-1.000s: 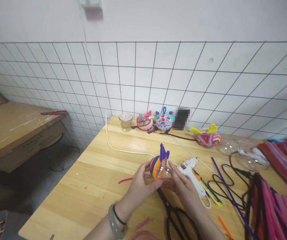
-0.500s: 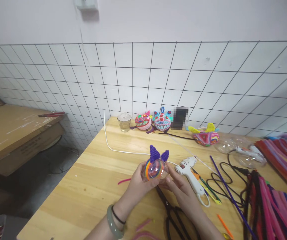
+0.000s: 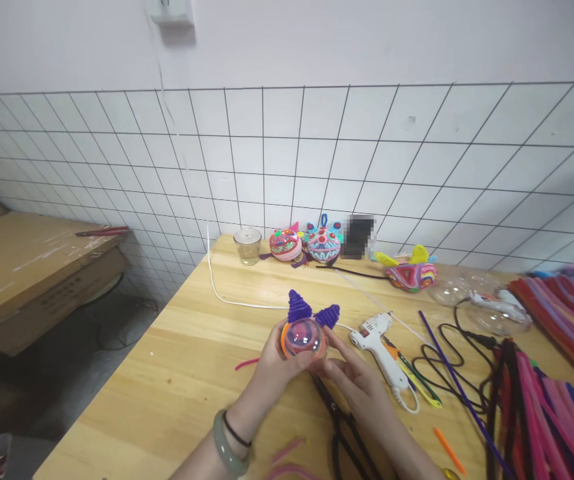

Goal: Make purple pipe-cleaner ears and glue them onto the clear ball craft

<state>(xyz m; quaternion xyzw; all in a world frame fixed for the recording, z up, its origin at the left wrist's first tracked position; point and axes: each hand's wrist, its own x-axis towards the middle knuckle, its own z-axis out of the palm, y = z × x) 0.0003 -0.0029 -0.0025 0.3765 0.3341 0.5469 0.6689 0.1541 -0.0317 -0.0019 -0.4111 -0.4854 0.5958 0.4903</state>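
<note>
Between my two hands is a clear plastic ball (image 3: 305, 340) with coloured pipe-cleaner stripes on it. Two purple pipe-cleaner ears (image 3: 299, 307) stand up from its top. My left hand (image 3: 277, 368) wraps around its left side, the thumb across the front. The fingers of my right hand (image 3: 351, 373) press against its right side, near the right ear. Black-handled scissors (image 3: 335, 412) lie on the table below, partly under my right hand. Just right of that hand rests a white hot glue gun (image 3: 384, 350).
Along the wall stand a glass cup (image 3: 247, 247), finished pipe-cleaner figures (image 3: 323, 244) and clear plastic balls (image 3: 499, 317). Bundles of pipe cleaners (image 3: 541, 413) fill the right side, with a tangled black cord (image 3: 447, 363) beside them. A cardboard-covered table (image 3: 41, 260) is at left.
The ball has turned in my hands and shifted slightly left, so both purple ears now face the camera more broadly. Both hands still hold it.
</note>
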